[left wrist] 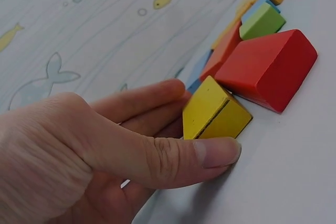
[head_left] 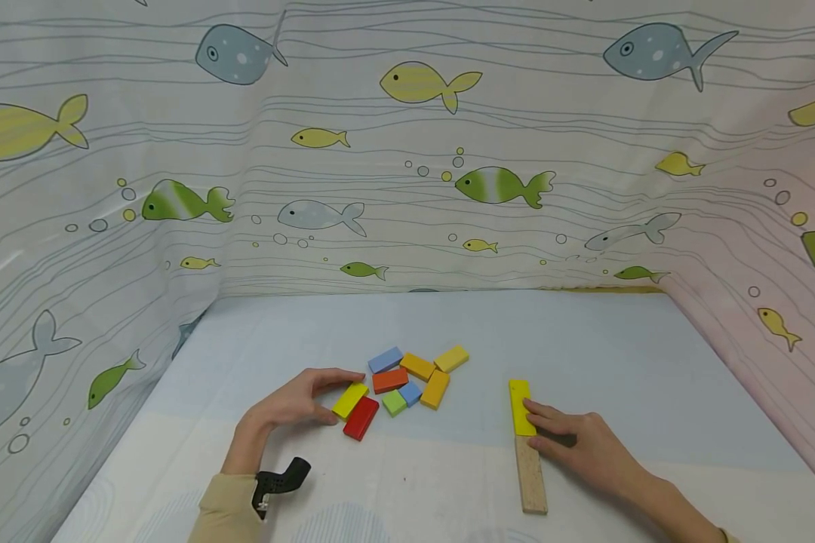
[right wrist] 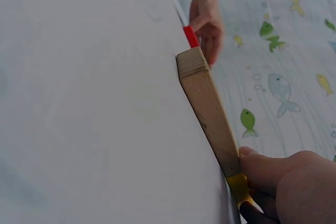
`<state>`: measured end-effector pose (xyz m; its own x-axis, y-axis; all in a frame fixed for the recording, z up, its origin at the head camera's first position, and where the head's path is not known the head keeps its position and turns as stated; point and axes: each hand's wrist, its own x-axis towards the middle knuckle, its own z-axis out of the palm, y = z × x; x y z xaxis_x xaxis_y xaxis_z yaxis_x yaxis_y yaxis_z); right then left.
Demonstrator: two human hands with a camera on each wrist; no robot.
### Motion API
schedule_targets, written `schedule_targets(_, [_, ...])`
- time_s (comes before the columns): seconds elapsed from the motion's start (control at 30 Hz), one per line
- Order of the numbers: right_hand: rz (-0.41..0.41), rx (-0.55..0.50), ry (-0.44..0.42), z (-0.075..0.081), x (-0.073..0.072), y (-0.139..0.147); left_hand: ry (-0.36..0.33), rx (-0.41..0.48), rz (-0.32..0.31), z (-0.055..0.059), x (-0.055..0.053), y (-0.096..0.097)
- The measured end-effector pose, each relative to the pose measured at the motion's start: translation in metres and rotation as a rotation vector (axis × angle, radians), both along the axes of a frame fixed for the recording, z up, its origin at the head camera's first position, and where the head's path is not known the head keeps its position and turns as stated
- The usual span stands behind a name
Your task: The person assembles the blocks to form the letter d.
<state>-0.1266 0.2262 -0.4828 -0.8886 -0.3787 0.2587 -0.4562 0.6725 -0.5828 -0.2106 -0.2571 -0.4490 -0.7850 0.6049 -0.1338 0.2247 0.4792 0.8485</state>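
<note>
My left hand pinches a yellow block, thumb at its near end and fingers at its far end. The thumb lies across that end in the left wrist view. A red block sits right beside the yellow one. On the right, another yellow block lies end to end with a plain wooden block, forming a straight strip. My right hand rests its fingertips along the strip's right side, index on the yellow block and thumb near the joint. Its other fingers are partly hidden in the right wrist view.
Behind the left hand lies a loose cluster: an orange-red block, a green block, two blue ones and several yellow-orange ones. A fish-patterned curtain surrounds the table. A black strap device sits on the left wrist.
</note>
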Motion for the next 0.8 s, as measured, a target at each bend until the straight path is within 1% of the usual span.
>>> schedule_targets(0.33, [0.002,-0.003,0.005,0.0001,0.0006,-0.0001,0.018,-0.011,0.033,-0.0036,0.0,0.0004])
schedule_targets(0.5, [0.001,-0.006,-0.007,-0.0007,0.0002,-0.0002,0.026,-0.013,0.047,-0.0054,-0.0016,-0.0023])
schedule_targets(0.73, [-0.001,-0.001,-0.011,-0.0003,0.0,-0.0005,-0.009,0.0,0.097,-0.0043,-0.0028,-0.0068])
schedule_targets(0.8, [-0.001,0.002,-0.01,-0.0001,-0.0002,-0.0005,-0.003,0.002,0.103,-0.0045,-0.0032,-0.0081])
